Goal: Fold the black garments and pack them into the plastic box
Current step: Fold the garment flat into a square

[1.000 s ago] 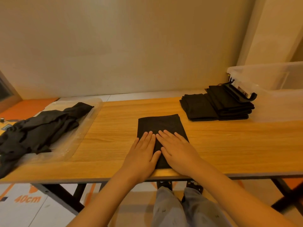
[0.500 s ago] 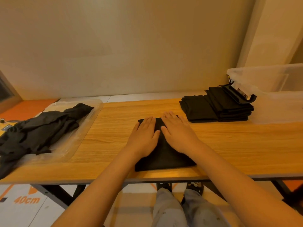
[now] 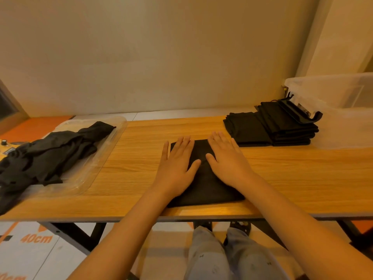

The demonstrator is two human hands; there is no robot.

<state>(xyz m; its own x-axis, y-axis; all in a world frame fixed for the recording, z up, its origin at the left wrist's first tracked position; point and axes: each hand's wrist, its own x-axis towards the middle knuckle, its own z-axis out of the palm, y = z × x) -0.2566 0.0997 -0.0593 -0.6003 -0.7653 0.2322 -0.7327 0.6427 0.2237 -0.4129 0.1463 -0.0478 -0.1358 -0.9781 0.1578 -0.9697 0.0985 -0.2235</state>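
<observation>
Two folded stacks (image 3: 248, 128) beside box (image 3: 343, 91), not yet packed. I see left hand (image 3: 175, 166) and right hand (image 3: 228, 164), fingers spread, pressing garment (image 3: 203, 190). Pile (image 3: 52, 154) at frame left unfolded.

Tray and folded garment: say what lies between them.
Head view: bare table between tray and folded garment, save the little finger of the left hand.

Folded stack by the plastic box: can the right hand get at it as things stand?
Probably yes: the right hand lies flat on the garment in front, holding nothing, and only bare tabletop separates it from the folded stack.
</observation>
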